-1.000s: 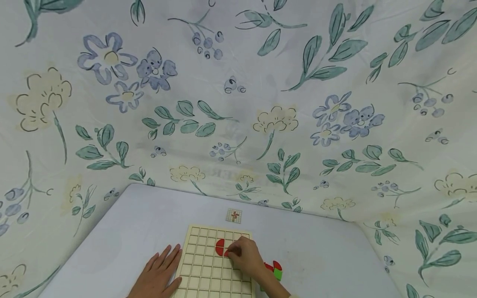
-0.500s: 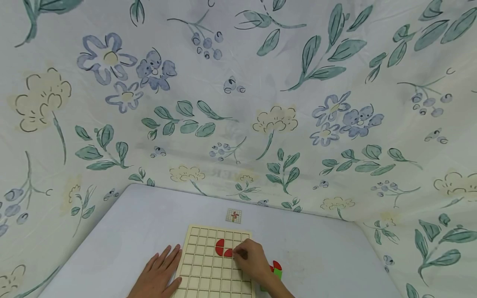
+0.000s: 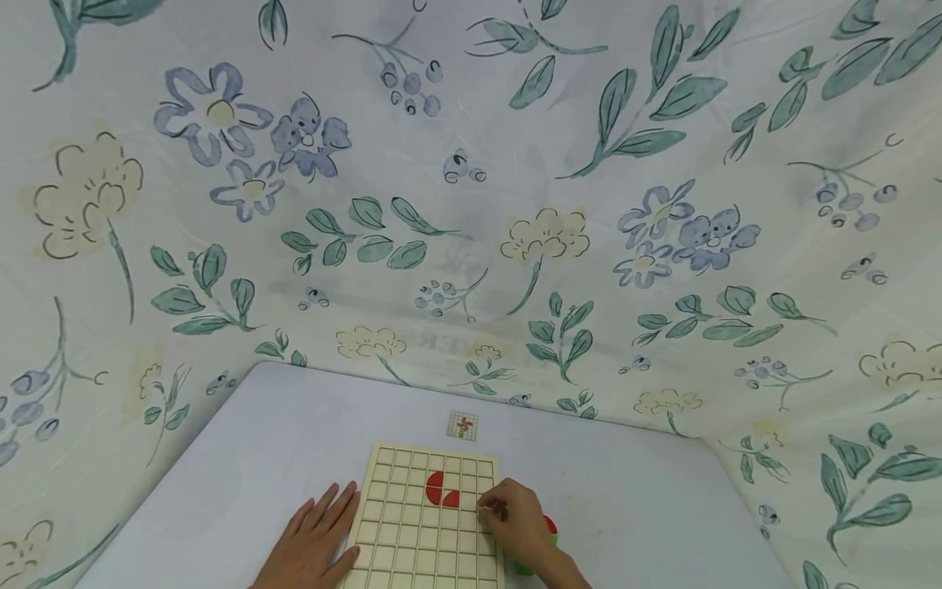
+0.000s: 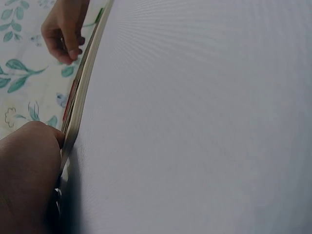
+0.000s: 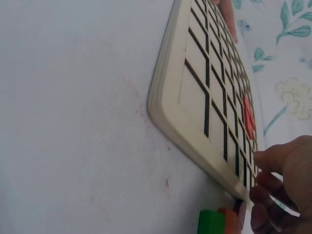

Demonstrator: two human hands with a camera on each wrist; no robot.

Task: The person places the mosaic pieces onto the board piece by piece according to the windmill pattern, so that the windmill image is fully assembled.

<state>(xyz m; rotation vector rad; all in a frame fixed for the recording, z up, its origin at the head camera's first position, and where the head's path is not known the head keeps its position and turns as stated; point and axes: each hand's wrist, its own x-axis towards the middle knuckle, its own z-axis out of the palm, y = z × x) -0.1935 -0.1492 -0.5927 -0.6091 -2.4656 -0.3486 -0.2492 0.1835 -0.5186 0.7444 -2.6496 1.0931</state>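
Observation:
On the white table lies a pale grid board (image 3: 401,536) with raised lines. Red rounded pieces (image 3: 434,488) sit in its cells, and a separate red quarter-round piece (image 3: 451,498) lies just right of them. My left hand (image 3: 309,540) rests flat with fingers spread, touching the board's left edge. Over the right edge hovers my right hand (image 3: 518,519), fingers loosely bent. In the right wrist view nothing shows between this hand's (image 5: 287,180) thumb and fingers. Partly behind it are red and green pieces, including a green block (image 5: 211,222) and an orange-red block (image 5: 230,222).
A small card (image 3: 463,425) with a red pinwheel pattern on a grid lies beyond the board's far edge. White tabletop (image 3: 648,507) stretches to the right. Floral cloth (image 3: 456,245) hangs behind the table and at its sides.
My right hand has let go of the red quarter-round piece on the board and moved right, to the board's right edge. My left hand stays where it was.

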